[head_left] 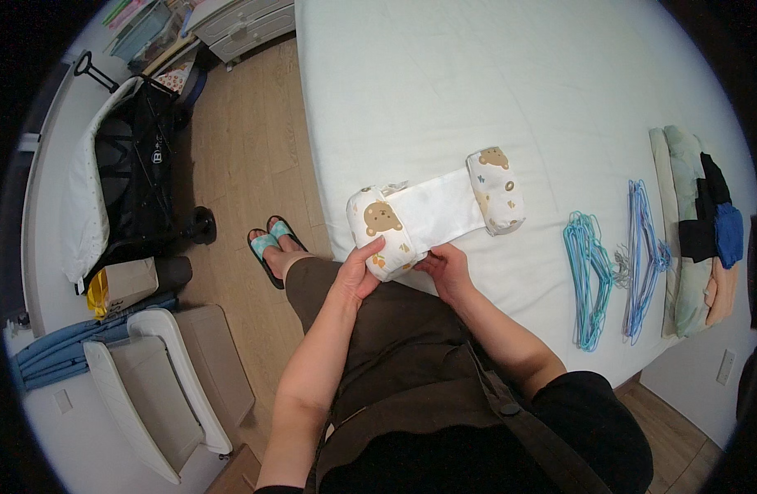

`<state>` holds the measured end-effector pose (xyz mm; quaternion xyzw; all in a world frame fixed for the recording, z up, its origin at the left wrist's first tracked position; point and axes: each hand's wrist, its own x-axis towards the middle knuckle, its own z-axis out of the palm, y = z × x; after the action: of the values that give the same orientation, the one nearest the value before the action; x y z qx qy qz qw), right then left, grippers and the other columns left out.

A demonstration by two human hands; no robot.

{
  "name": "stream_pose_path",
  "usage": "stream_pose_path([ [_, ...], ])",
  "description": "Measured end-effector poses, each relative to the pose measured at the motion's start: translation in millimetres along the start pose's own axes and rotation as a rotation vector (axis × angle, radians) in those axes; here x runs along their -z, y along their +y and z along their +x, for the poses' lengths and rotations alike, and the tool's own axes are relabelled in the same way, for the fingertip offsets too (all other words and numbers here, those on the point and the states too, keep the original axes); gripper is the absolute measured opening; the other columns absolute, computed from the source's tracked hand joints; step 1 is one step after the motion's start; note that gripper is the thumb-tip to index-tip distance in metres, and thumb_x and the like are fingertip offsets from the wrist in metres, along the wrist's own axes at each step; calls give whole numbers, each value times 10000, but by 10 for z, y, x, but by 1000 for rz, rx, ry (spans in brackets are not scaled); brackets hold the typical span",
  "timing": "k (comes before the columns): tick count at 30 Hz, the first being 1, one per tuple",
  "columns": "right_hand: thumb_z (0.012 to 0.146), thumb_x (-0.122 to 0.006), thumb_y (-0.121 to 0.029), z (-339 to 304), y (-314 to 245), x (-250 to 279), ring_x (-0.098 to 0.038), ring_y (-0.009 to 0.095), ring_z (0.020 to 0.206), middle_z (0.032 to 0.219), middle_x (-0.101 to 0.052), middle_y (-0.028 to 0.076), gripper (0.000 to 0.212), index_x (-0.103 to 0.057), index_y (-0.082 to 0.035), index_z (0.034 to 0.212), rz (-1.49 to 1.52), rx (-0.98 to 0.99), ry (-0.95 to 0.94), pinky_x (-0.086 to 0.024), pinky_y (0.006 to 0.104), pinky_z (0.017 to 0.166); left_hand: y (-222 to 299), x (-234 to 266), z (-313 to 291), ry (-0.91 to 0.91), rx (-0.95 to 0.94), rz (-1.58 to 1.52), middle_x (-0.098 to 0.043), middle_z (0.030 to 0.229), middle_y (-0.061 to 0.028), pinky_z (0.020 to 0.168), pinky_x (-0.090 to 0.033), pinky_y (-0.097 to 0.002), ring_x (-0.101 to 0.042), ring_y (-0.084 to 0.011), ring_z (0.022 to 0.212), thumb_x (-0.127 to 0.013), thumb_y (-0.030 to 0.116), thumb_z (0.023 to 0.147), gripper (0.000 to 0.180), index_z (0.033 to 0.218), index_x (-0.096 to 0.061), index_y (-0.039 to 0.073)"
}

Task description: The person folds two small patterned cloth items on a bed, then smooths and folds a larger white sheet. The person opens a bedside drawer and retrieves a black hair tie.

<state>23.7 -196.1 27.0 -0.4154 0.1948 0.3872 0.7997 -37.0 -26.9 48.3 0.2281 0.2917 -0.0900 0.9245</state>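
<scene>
A white baby bolster pillow (440, 210) with a brown bear print lies at the bed's near edge. Two padded rolls are joined by a flat white strip. Around the lower end of the nearer left roll (378, 216), my left hand (364, 270) is closed, thumb on top and fingers underneath. My right hand (447, 270) pinches the pillow's lower edge where the strip meets that roll; its fingertips are partly hidden. The far right roll (495, 191) rests on the sheet, untouched by either hand.
On the white bed (411, 90), teal hangers (588, 280) and blue hangers (638, 259) lie to the right, beside folded clothes (696, 230). A black wagon (135, 165) stands on the left floor, with a beige plastic bin (205, 362) nearer. White drawers (247, 29) stand at the far left.
</scene>
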Motion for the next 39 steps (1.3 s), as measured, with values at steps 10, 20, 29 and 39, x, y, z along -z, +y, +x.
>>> stream_pose_path([
  [10,687,-527,64,-84,50,69,-572,186,682,807,-597,111,198,-562,54,882,-345,117,38,-471,275,639,-8,10,-1,3,-5,-54,-498,1176,-146,923,-390,-435,-497,-299,1064,-598,142,788,507,1230,-389,7],
  [20,793,-589,-20,-307,-48,-18,-532,87,684,795,-584,23,62,-562,-8,846,-549,411,9,-434,212,631,-18,30,12,-5,-13,-42,-470,1217,-151,959,-345,-473,-465,-316,1108,-546,201,833,505,1263,-348,23],
  [29,816,-575,-46,-267,32,-133,-500,65,667,788,-555,10,92,-531,-34,896,-377,331,54,-414,204,593,-2,34,-9,-36,10,-44,-469,1217,-160,958,-351,-455,-468,-309,1109,-525,235,846,502,1260,-349,14],
  [39,760,-529,70,-537,-105,-53,-535,115,748,846,-570,41,161,-554,-23,889,-993,527,-75,-425,232,684,-9,7,-11,21,-13,-60,-476,1214,-121,937,-371,-413,-483,-270,1086,-551,256,843,511,1250,-360,14],
])
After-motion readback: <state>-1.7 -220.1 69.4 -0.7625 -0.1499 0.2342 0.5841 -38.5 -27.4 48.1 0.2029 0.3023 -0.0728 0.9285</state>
